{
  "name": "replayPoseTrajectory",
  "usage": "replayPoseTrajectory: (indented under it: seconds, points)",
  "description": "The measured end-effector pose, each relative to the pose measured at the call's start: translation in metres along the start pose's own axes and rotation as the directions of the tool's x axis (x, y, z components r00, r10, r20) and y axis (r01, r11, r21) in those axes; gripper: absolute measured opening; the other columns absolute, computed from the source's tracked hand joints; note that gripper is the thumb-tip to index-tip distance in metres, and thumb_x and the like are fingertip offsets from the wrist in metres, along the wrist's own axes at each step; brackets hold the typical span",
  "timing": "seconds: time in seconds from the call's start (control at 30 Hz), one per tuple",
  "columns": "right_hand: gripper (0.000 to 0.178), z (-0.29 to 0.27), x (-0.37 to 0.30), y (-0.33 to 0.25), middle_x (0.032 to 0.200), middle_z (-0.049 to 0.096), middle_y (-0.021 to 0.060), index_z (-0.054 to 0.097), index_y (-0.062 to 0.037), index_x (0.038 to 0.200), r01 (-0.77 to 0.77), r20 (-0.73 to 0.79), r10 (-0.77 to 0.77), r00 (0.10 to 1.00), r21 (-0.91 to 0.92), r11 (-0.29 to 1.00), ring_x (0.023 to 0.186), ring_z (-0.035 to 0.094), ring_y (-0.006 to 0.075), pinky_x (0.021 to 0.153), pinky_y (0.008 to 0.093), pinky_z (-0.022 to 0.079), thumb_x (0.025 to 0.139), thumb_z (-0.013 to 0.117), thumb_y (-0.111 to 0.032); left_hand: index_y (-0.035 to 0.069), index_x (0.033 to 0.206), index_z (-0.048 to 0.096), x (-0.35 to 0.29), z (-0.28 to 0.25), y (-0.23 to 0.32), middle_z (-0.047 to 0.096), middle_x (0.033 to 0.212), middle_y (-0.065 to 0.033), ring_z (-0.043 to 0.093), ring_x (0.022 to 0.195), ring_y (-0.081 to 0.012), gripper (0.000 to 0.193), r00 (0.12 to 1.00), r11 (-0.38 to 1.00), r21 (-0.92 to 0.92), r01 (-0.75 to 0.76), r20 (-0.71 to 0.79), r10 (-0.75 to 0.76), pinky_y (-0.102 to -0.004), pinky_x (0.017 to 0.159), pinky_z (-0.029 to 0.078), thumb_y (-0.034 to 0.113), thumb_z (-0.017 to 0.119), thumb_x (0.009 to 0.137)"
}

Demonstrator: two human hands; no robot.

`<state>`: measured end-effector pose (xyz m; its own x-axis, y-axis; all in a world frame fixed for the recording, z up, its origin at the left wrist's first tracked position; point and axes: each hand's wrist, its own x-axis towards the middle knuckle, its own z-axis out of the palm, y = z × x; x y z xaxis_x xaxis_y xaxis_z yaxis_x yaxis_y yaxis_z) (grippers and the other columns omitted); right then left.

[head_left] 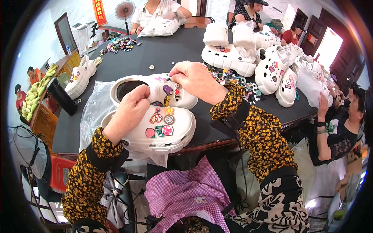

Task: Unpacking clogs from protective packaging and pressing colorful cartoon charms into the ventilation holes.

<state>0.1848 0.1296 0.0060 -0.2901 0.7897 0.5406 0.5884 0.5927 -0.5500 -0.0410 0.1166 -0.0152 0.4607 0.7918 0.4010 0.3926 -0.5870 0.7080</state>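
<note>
Two white clogs lie side by side at the table's near edge. The far clog (153,89) carries several shoe charms, among them a purple one, a red heart and a football. On the near clog (176,128) sit a baseball-and-bat charm (156,115), a grey smiley (169,120), a yellow flower and pink pieces. My left hand (130,110) is closed at the far clog's opening, gripping its edge; some fingertips are hidden. My right hand (200,80) pinches over the far clog's upper, beside a small dark charm; whatever is between its fingertips is too small to tell.
Clear plastic (93,108) lies under the clogs. Loose charms (248,88) are heaped to the right, beside stacked white clogs (227,58). Another clog (81,77) and a black bottle (61,96) stand left. Co-workers sit across and at right, one hand (323,106) near the table edge.
</note>
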Motion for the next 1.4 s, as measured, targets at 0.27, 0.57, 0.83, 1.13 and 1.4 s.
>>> replayPoseTrajectory:
  seconds: [0.27, 0.57, 0.83, 1.13, 1.4]
  points:
    - [0.020, 0.007, -0.004, -0.001, 0.083, 0.065, 0.0203, 0.067, 0.0027, 0.086, 0.111, -0.043, -0.115, 0.992, -0.081, 0.990, 0.081, 0.062, 0.0339, 0.076, 0.0408, 0.048, 0.083, 0.053, -0.011, -0.002, 0.088, 0.050, 0.001, -0.001, 0.000, 0.053, 0.076, -0.0130, 0.053, 0.072, -0.0226, 0.012, 0.999, 0.997, 0.057, -0.054, -0.008, 0.054, -0.0332, 0.069, 0.044, 0.001, 0.045, 0.077]
    - [0.017, 0.001, -0.007, 0.008, 0.085, 0.064, 0.0147, 0.070, -0.0031, 0.087, 0.239, 0.012, -0.240, 0.971, -0.137, 0.961, 0.082, 0.061, 0.0318, 0.076, 0.0393, 0.048, 0.082, 0.056, -0.011, -0.002, 0.092, 0.049, -0.002, -0.005, 0.002, 0.050, 0.081, -0.0052, 0.048, 0.080, -0.0144, 0.013, 0.999, 0.998, 0.056, 0.011, 0.046, -0.013, -0.0269, 0.076, 0.041, 0.002, 0.046, 0.080]
    - [0.017, 0.004, -0.007, 0.015, 0.087, 0.063, 0.0130, 0.072, -0.0071, 0.089, 0.271, 0.107, -0.256, 0.961, -0.163, 0.949, 0.086, 0.059, 0.0333, 0.078, 0.0423, 0.047, 0.080, 0.058, -0.011, -0.001, 0.091, 0.048, -0.002, -0.008, 0.003, 0.048, 0.080, -0.0045, 0.047, 0.079, -0.0131, 0.012, 0.995, 0.996, 0.087, 0.015, 0.101, -0.024, -0.0262, 0.075, 0.040, 0.002, 0.046, 0.080]
    - [0.031, -0.005, -0.003, 0.019, 0.097, 0.061, 0.0128, 0.068, -0.0032, 0.102, 0.358, 0.337, -0.290, 0.896, -0.157, 0.921, 0.094, 0.055, 0.0304, 0.083, 0.0370, 0.044, 0.075, 0.054, 0.004, -0.001, 0.087, 0.050, -0.003, -0.005, 0.000, 0.051, 0.073, -0.0113, 0.051, 0.070, -0.0209, 0.010, 0.998, 0.997, 0.059, -0.044, 0.044, 0.041, -0.0313, 0.068, 0.043, 0.001, 0.047, 0.078]
    - [0.034, -0.003, 0.001, 0.022, 0.098, 0.060, 0.0126, 0.066, -0.0038, 0.105, 0.425, 0.387, -0.340, 0.857, -0.160, 0.891, 0.096, 0.053, 0.0303, 0.086, 0.0370, 0.042, 0.075, 0.051, 0.004, -0.001, 0.092, 0.052, -0.003, -0.008, -0.002, 0.052, 0.081, -0.0055, 0.050, 0.078, -0.0139, 0.014, 0.996, 1.000, 0.022, 0.003, 0.090, -0.005, -0.0268, 0.074, 0.042, 0.000, 0.047, 0.079]
